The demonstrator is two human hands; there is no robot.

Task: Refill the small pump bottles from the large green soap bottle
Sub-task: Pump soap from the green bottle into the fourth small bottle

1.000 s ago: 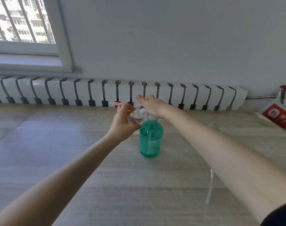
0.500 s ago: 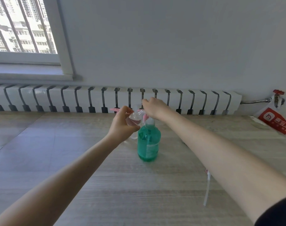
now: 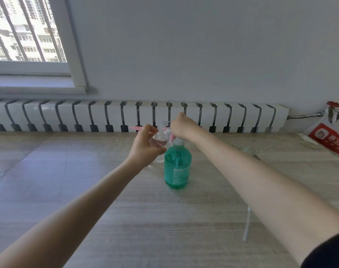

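**Wood-grain surface, green bottle upright, both hands at its top**

Pale wood-grain boards run back to a long white radiator set along a plain grey wall. A barred window fills the upper left corner. At the far right a metal pipe leads from the radiator to a red-handled valve, and a red-and-white bag hangs below it.

The large green soap bottle stands upright on the boards near the middle of the view, in front of the radiator. It is nearly full of green liquid, and its white neck shows just under the right hand.

The left hand holds a small clear bottle tilted, thumb and fingers wrapped round its body, just left of the green bottle's neck and close against it. A little clear liquid shows inside the small bottle. A pink part shows between this bottle and the right hand. Another pink piece pokes out behind the left hand.

The right hand sits over the top of the green bottle, knuckles up and fingers bent downward. Its fingertips are hidden, so I cannot tell whether it grips anything or only presses down.

A thin white strip lies on the boards beneath the right forearm. A dark sleeve shows at the lower right corner.
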